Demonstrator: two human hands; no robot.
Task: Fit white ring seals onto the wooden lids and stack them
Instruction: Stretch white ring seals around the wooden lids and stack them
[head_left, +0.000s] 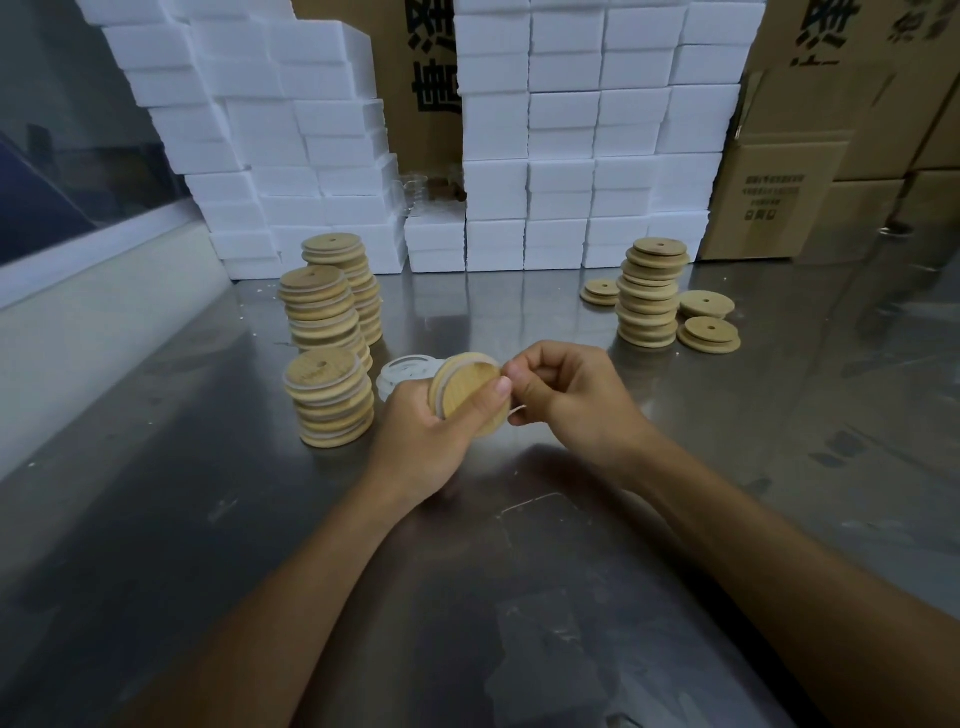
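Presently mid-fitting: left hand (421, 431) grips wooden lid (470, 392) tilted above desk (519, 571); right hand (566, 395) pinches white seal (517, 410) at rim, stretching it on. Spare seals (402, 374) behind; sealed stacks (330, 400) left, bare lids (649, 296) right.

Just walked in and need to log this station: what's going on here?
A person is fitting a white ring seal onto a wooden lid. The left hand grips the lid while the right hand pinches the seal at its edge. Stacks with seals stand to the left, a stack of bare lids to the right, and loose seals lie behind the hands.
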